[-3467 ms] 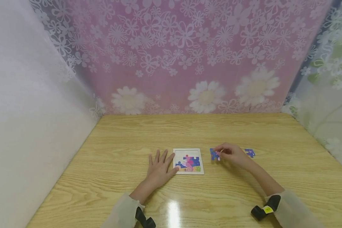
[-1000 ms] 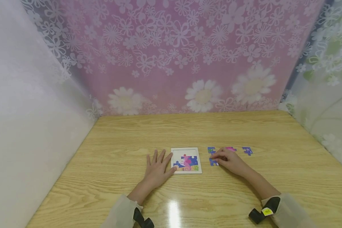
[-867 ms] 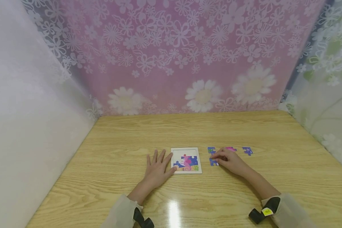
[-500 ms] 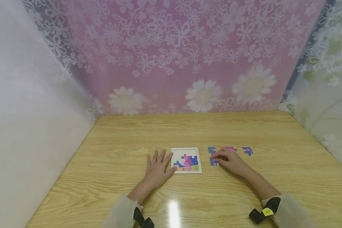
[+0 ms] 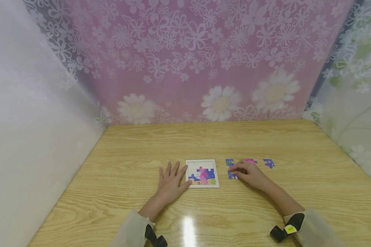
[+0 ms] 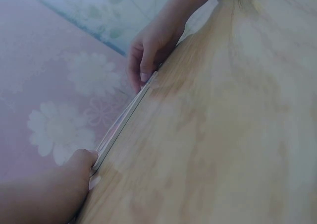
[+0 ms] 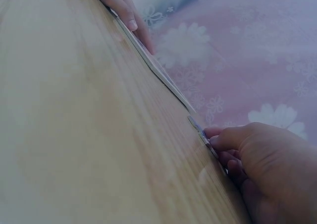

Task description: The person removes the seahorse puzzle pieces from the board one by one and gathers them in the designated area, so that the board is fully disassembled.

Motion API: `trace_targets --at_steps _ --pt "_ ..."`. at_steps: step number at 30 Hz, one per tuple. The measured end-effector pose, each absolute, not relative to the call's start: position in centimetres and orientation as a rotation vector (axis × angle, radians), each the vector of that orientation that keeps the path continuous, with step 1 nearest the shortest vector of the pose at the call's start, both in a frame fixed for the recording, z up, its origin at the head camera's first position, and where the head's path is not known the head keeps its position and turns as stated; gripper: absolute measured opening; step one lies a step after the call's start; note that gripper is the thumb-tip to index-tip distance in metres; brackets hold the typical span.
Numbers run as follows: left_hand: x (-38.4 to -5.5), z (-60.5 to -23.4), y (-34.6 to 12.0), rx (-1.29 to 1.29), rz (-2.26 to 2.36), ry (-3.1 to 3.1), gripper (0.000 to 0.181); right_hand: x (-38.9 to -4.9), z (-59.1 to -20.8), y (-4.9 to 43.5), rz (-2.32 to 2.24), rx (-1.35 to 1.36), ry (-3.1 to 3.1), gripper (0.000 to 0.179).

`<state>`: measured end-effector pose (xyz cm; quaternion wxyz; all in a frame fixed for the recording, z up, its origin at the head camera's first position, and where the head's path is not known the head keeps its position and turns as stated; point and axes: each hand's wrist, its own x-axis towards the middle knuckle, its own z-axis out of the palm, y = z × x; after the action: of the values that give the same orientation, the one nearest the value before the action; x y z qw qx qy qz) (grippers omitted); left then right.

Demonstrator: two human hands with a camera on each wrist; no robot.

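Observation:
A white square frame (image 5: pixel 217 174) lies on the table, partly filled with joined puzzle pieces (image 5: pixel 205 175) showing a pink seahorse on blue. My left hand (image 5: pixel 170 187) lies flat with fingers spread, index finger and thumb on the frame's left side. Right of the frame, my right hand (image 5: pixel 250 174) pinches a blue puzzle piece (image 5: pixel 232 175) at its right edge, the piece low at the tabletop. In the right wrist view, thumb and fingers of the right hand (image 7: pixel 247 154) meet at the piece's edge (image 7: pixel 198 130); fingers cover part of it.
Behind the right hand lie a blue and green piece (image 5: pixel 229 162), a half-hidden pink piece (image 5: pixel 251 161) and a blue piece with a starfish (image 5: pixel 268 163). The wooden table (image 5: pixel 136 147) ends at a pink flowered curtain (image 5: pixel 185 68).
Since the oldest frame, the right hand has moved slightly left and nearer, bringing the blue piece below the blue-green one; the pink piece has come into view. Over the last second, hands stay still.

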<state>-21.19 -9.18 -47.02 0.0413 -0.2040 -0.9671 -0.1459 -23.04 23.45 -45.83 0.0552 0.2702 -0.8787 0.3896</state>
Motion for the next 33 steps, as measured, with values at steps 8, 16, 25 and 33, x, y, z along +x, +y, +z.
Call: trace_targets --at_steps 8,16,25,33 --pt "-21.1 -46.9 -9.3 -0.629 -0.448 -2.95 0.067 -23.3 -46.0 23.6 1.265 0.796 -2.64 0.014" --pt "-21.2 -46.9 -9.3 -0.626 -0.447 -2.961 0.067 -23.4 -45.5 23.5 1.393 0.751 -2.613 0.014" --pt "-21.2 -47.0 -9.2 -0.643 -0.447 -2.964 0.067 -22.3 -42.8 22.3 1.436 0.828 -2.617 0.017" --pt "-21.1 -46.9 -9.3 -0.64 -0.463 -2.955 0.066 -24.0 -42.6 20.3 1.302 0.905 -2.647 0.017"
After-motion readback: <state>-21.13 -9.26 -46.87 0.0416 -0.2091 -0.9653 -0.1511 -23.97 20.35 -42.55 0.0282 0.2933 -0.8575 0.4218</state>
